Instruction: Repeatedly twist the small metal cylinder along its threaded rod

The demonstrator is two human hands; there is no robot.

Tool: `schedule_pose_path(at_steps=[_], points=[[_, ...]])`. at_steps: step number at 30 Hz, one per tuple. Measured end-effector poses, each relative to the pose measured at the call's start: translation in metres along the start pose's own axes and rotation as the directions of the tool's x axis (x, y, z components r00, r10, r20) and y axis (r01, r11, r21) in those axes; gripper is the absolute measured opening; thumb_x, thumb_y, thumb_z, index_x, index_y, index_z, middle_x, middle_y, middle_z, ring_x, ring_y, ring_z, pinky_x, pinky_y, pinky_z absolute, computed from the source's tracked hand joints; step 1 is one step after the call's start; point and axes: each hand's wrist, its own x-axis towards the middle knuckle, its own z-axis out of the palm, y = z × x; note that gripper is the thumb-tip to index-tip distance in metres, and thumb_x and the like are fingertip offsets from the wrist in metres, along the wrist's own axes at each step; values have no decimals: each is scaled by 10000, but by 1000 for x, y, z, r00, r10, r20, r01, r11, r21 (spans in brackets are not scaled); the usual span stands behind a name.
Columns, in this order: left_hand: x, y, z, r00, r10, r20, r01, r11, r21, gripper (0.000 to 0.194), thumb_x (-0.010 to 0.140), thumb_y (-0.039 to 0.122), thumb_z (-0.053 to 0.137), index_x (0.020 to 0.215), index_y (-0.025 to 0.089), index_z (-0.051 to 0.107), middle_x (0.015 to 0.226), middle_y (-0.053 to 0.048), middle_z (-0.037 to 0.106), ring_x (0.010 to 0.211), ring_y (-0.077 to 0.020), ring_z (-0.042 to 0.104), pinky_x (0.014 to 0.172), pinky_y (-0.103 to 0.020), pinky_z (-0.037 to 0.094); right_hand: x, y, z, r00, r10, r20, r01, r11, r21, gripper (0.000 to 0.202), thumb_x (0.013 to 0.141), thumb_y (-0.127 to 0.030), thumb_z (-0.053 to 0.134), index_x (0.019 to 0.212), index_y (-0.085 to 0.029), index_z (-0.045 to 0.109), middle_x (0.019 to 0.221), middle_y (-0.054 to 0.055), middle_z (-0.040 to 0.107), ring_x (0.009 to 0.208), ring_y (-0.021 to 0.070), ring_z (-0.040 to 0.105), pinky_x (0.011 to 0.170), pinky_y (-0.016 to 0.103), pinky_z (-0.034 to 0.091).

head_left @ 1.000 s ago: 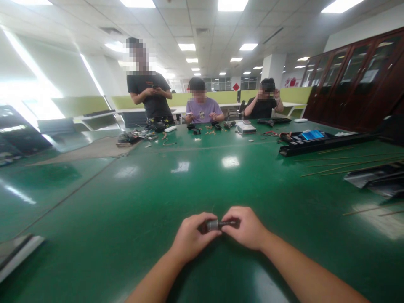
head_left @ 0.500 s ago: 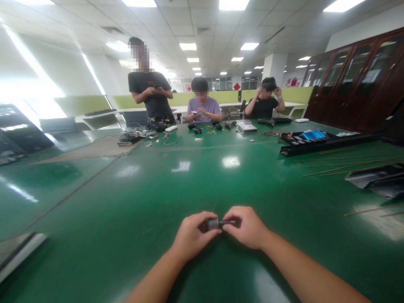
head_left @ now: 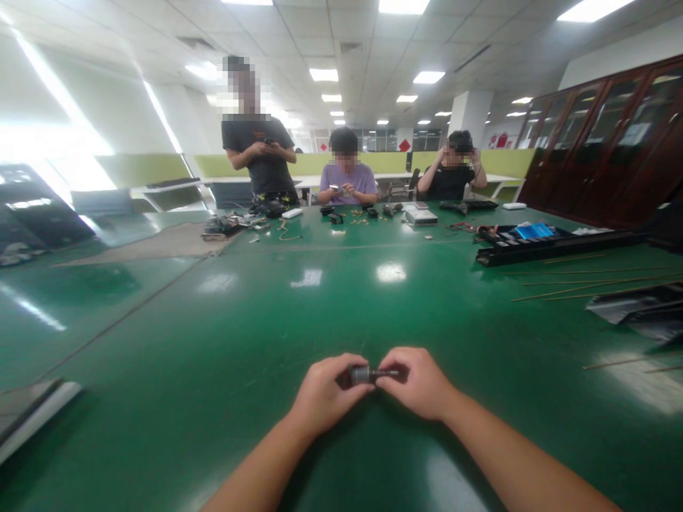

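Close in front of me, a small grey cylinder [head_left: 361, 375] lies level with a thin dark shaft [head_left: 387, 372] pointing right; it resembles a small motor, though its exact kind is hard to make out. My left hand [head_left: 321, 392] is closed around the cylinder's body, thumb below and index finger above, covering its left end. The shaft is pinched between the thumb and fingers of my right hand [head_left: 420, 382]. Both hands stay near each other over the green tabletop [head_left: 224, 370].
Thin brass-coloured rods [head_left: 581, 288] and black metal channels [head_left: 640, 306] lie to the right, below a long black tray [head_left: 555, 245]. A grey-white panel [head_left: 37, 419] sits at left. Across the table are several loose parts, a white box [head_left: 421, 217] and three people.
The view has shifted slightly, so the background sits a little further right. Both hands keep the same hold on the cylinder and shaft.
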Motion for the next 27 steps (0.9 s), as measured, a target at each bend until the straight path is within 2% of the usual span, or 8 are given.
schedule_pose_path(at_steps=[27], points=[[-1,0,-1,1000,-3,-18,3,1000,7,255,754,277,766,998,250,695,891,14,726,768,-157,661,704,-254,477,-1,-1,-5,1000,11,-7,-11,1000,-10,17,766,-202,716,765,-185,712,713,8,689,656,154,603,626,255,414]])
